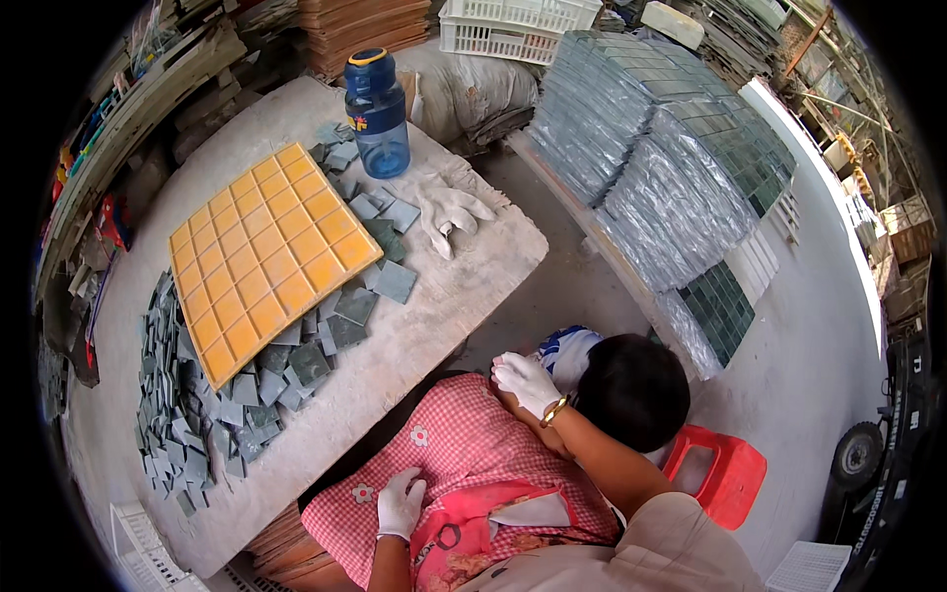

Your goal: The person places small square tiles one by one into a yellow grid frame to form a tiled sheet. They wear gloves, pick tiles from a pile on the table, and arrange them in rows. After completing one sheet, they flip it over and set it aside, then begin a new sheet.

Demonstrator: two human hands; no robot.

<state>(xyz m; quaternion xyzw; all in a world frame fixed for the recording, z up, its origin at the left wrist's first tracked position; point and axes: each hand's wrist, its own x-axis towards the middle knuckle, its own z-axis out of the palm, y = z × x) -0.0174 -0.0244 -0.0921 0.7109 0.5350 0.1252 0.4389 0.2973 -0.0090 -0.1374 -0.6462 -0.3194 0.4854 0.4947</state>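
Observation:
My left hand (400,505), in a white glove, lies on the pink checked apron over my lap, thumb apart from the loosely extended fingers, holding nothing. My right hand (527,385), gloved too and with a gold bangle at the wrist, reaches across to a dark-haired person (633,393) close on my right. Its fingers are curled against that person's bare forearm (554,439); what lies under them is hidden. Ahead on the table, a yellow grid tray (271,252) rests tilted on a heap of grey-green stone tiles (258,419).
A blue water bottle (380,128) and a loose white glove (449,209) are on the table (473,286). Wrapped tile stacks (656,163) sit on a pallet to the right. A red plastic stool (725,476) stands beside the other person. White crates (513,30) are at the back.

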